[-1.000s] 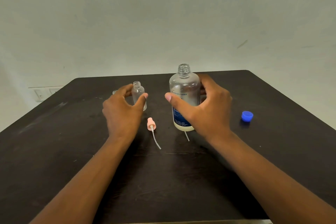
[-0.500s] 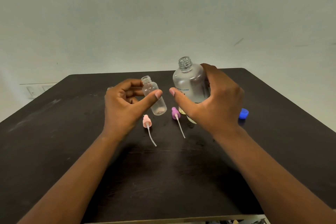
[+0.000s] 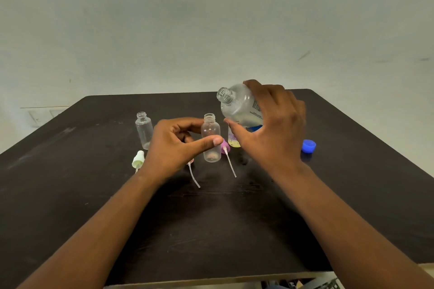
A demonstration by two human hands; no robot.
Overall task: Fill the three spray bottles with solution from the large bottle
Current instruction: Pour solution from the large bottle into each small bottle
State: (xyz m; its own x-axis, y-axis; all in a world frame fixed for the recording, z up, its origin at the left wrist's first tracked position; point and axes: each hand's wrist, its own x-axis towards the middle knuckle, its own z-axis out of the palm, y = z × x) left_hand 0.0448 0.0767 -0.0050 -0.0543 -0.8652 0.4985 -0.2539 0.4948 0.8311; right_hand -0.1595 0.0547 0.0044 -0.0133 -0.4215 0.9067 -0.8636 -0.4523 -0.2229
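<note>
Right hand (image 3: 272,129) gripping large bottle (image 3: 239,107) tilted, mouth toward the left, above table (image 3: 352,195) centre, left hand (image 3: 173,145) pinching uncapped spray bottle (image 3: 211,141) upright beneath, second spray bottle (image 3: 143,130) standing left, blue cap (image 3: 308,145) near right edge.

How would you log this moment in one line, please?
left hand holds small bottle | right hand tilts large bottle | pouring not yet visible

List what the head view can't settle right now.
- Third spray bottle: mostly hidden behind the right hand; fill level unclear.
- Pink sprayer: head covered by the left hand.
- Large bottle: label too small to read, base behind the fingers.
- Liquid in the held bottle: cannot tell.
</note>
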